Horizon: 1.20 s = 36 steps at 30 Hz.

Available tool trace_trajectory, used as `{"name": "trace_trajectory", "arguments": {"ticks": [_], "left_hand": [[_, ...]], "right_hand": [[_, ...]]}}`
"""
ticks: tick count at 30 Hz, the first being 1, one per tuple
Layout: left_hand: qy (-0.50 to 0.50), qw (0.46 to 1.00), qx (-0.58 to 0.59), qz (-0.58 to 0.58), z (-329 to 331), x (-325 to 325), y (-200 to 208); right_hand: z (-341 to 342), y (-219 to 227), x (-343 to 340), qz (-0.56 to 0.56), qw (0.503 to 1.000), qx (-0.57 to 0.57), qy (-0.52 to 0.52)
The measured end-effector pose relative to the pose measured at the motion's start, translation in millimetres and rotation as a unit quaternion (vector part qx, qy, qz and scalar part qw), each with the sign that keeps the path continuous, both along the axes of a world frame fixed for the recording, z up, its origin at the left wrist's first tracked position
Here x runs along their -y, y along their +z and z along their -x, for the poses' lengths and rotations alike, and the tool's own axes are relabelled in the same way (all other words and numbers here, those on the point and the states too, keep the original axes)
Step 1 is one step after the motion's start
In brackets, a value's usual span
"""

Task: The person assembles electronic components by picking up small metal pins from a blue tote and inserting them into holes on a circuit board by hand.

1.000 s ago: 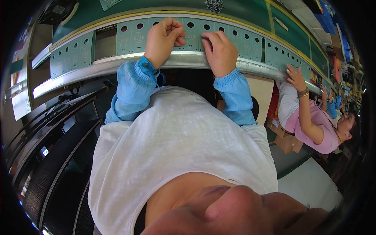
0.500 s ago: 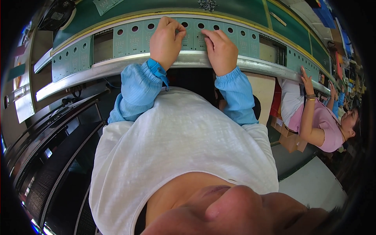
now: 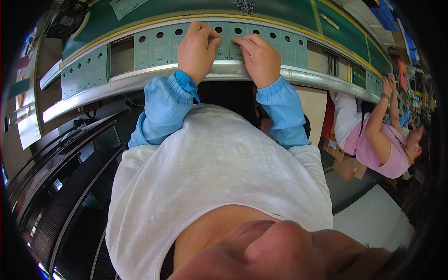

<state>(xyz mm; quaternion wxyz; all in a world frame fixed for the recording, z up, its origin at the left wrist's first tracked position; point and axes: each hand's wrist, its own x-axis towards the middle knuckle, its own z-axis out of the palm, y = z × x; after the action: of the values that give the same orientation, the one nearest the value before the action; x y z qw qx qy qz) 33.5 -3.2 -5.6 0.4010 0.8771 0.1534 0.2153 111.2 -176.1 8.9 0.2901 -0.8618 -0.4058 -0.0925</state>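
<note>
A row of green circuit board panels [image 3: 158, 44] with round holes lies along a metal conveyor rail [image 3: 140, 79] in front of me. My left hand [image 3: 197, 49] rests on one panel [image 3: 224, 39], fingers curled and thumb pinched against the forefinger. My right hand [image 3: 260, 58] lies on the same panel just to the right, its fingertips pointing left and almost meeting those of the left hand. Anything small between the fingertips is hidden. Both wrists wear blue sleeve covers.
A green belt [image 3: 280, 11] runs behind the panels, with a small pile of metal parts [image 3: 244, 5] on it. A co-worker in a pink top [image 3: 378, 144] sits at the right, one hand [image 3: 388, 84] raised to the rail. Dark racks [image 3: 60, 186] stand at the left, cardboard boxes [image 3: 347, 165] at the right.
Both hands stay on the same panel. Their fingertips have drawn closer together over the last second.
</note>
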Motion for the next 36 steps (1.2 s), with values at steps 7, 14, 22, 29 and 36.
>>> {"name": "trace_trajectory", "arguments": {"ticks": [7, 14, 22, 29, 36], "left_hand": [[0.008, 1.000, 0.004, 0.006, 0, 1, 0], [0.005, 1.000, 0.010, 0.016, 0, 1, -1], [0.004, 1.000, 0.017, 0.009, 1, 1, 0], [0.003, 1.000, 0.018, 0.011, 2, 1, 2], [0.003, 1.000, 0.010, 0.016, 1, 1, 2]], "right_hand": [[-7, 5, -9, 0.039, 0.999, -0.019, 0.002], [-8, -2, -11, 0.031, 1.000, 0.004, 0.000], [-3, 1, -16, 0.044, 0.998, 0.031, -0.020], [-6, -5, -1, 0.008, 0.999, 0.041, 0.013], [7, 6, 4, 0.089, 0.991, 0.097, 0.017]]}}
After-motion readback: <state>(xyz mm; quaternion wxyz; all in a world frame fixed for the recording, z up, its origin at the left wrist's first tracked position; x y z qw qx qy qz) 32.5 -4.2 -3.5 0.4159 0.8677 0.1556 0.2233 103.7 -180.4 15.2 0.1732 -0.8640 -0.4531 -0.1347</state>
